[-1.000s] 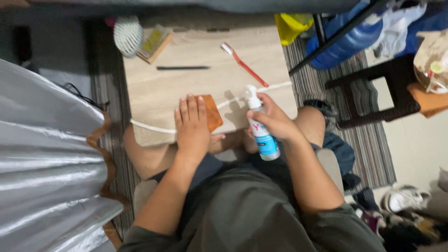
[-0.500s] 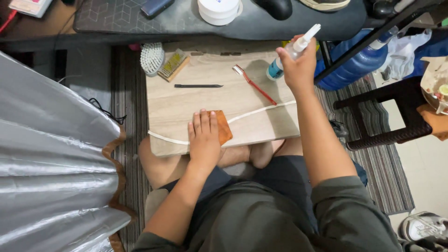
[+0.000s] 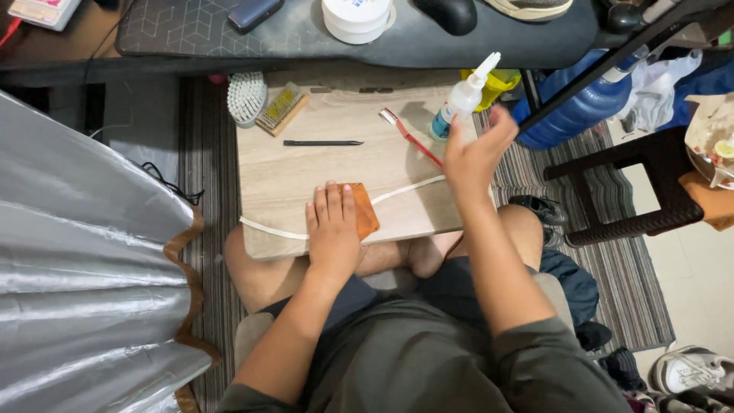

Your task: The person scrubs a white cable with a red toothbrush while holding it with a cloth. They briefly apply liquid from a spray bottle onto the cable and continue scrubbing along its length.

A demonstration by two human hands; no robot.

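Two hands in view, both the wearer's. Left hand (image 3: 333,229) lies flat, fingers together and extended, palm down on an orange-brown leather piece (image 3: 362,210) at the near edge of the wooden board (image 3: 306,172); pressing on it, not pinching. About half of the leather shows to the right of the fingers.

Right hand (image 3: 474,157) is raised over the board's far right corner, just below a small spray bottle (image 3: 459,103) with a clear body, blue label and white nozzle. Fingers are loosely spread and blurred. Can't tell whether they touch the bottle; it doesn't look wrapped or clamped. Bottle is roughly upright, tilted slightly right, at the board's far right edge.

Board rests across the person's lap. On it:
- red-handled toothbrush (image 3: 409,136), diagonal, head pointing far-left, just left of the bottle
- thin black tool (image 3: 323,143), lying horizontally mid-board
- small wood-backed brass-bristle brush (image 3: 281,108) at the far left corner
- white cord (image 3: 397,191) running from the near left edge, under the left hand, up towards the right hand

White bristle brush (image 3: 246,98) sits just off the board's far left corner. Yellow container (image 3: 501,80) is behind the bottle. Blue water jug (image 3: 577,107) is on the striped rug (image 3: 612,260) to the right, dark stool (image 3: 623,191) beside it. Silver fabric (image 3: 84,268) fills the left side.
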